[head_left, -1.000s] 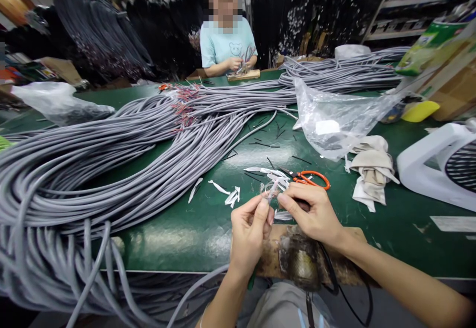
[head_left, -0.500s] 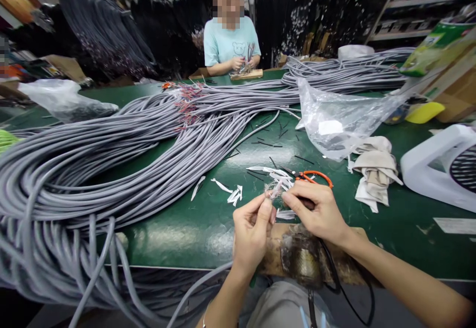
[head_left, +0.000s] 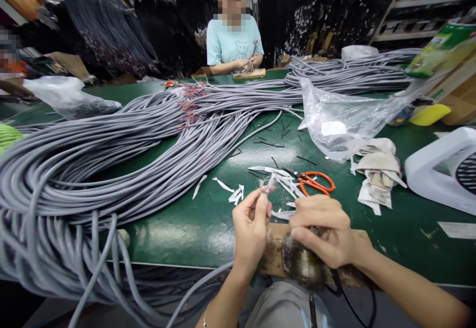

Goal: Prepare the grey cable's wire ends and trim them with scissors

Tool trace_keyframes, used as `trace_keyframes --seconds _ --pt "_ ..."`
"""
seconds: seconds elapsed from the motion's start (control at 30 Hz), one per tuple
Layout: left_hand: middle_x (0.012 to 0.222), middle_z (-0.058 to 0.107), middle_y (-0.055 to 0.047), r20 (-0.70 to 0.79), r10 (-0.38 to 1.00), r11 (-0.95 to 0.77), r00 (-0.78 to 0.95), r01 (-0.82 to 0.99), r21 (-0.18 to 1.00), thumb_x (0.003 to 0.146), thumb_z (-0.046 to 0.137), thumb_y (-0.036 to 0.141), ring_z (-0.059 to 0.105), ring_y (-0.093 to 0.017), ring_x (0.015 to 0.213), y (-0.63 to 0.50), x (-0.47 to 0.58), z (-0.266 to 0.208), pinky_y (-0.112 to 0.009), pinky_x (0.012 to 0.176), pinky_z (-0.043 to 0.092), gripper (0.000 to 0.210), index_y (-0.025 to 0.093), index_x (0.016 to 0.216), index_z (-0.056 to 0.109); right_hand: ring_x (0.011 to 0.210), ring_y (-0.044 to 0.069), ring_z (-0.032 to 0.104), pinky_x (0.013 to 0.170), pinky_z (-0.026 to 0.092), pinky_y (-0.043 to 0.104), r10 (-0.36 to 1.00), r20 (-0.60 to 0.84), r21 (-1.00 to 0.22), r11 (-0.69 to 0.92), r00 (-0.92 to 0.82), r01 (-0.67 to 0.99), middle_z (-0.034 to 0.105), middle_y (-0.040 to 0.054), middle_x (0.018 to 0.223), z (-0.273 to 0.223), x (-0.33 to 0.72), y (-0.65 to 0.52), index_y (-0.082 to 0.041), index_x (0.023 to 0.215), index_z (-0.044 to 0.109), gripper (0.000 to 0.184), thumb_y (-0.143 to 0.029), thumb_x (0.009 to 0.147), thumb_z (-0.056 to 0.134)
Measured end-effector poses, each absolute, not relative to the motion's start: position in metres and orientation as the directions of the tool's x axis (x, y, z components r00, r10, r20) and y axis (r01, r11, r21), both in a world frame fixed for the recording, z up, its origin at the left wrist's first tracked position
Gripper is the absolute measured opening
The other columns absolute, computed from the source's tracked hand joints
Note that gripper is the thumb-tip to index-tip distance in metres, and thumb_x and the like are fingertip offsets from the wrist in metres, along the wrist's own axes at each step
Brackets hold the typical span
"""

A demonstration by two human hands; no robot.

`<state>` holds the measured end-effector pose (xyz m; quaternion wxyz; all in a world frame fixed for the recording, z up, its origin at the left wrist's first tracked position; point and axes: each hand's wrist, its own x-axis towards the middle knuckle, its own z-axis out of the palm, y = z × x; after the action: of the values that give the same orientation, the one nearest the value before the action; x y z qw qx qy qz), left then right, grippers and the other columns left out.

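Left hand (head_left: 251, 226) pinching a grey cable end (head_left: 268, 185) between thumb and forefinger, tip raised just above the green table (head_left: 178, 229). Right hand (head_left: 323, 231) lowered onto a tarnished metal tool (head_left: 301, 263) on the wooden block (head_left: 273, 256) at the table edge, fingers curled loosely over it; hard to tell whether gripping or only resting. White slivers (head_left: 234, 195) scattered beside the orange scissors (head_left: 314, 183): seemingly some ends already trimmed. Huge bundle of grey cables (head_left: 92, 169) across the table, so probably much left to do. Cable tip small and blurred, possibly with a scrap of clear film. Tool partly hidden under the right hand; its black cord (head_left: 338, 288) cut off below. Another person (head_left: 234, 45) busy at the far side.
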<state>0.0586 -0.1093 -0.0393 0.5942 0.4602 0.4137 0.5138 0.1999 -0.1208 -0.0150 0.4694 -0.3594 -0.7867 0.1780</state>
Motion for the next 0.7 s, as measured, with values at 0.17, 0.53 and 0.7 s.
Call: trace_keyframes --seconds 0.17,0.53,0.7 --pt "0.057 0.038 0.006 -0.062 0.981 0.131 0.185 -0.391 0.911 0.083 0.052 0.03 0.022 -0.002 0.04 -0.11 0.06 -0.039 -0.014 0.036 0.017 0.022 0.016 0.099 0.059 0.043 0.007 0.032 0.041 0.028 0.021 0.902 0.431 -0.765 0.357 0.014 0.535 0.046 -0.0032 0.049 -0.02 0.194 -0.116 -0.015 0.071 0.064 0.013 -0.026 0.067 0.067" --pt "0.058 0.041 0.005 0.013 0.974 0.015 0.224 -0.122 0.992 0.08 0.056 0.029 0.031 -0.005 0.047 -0.113 0.063 -0.04 -0.017 0.042 0.023 0.033 0.016 0.11 0.054 0.052 0.01 0.047 0.045 0.036 0.021 0.995 0.088 -0.978 0.079 0.039 0.192 0.059 0.002 0.059 -0.023 0.194 -0.106 -0.012 0.072 0.069 0.019 -0.027 0.071 0.058" --pt "0.05 0.035 0.008 -0.031 0.982 0.052 0.188 -0.11 0.993 0.078 0.057 0.036 0.024 -0.004 0.042 -0.109 0.068 -0.036 -0.016 0.04 0.018 0.023 0.016 0.087 0.05 0.045 0.008 0.041 0.041 0.031 0.02 0.993 0.103 -0.969 0.086 0.062 0.233 0.054 0.0001 0.052 -0.019 0.194 -0.108 -0.012 0.065 0.067 0.015 -0.024 0.067 0.058"
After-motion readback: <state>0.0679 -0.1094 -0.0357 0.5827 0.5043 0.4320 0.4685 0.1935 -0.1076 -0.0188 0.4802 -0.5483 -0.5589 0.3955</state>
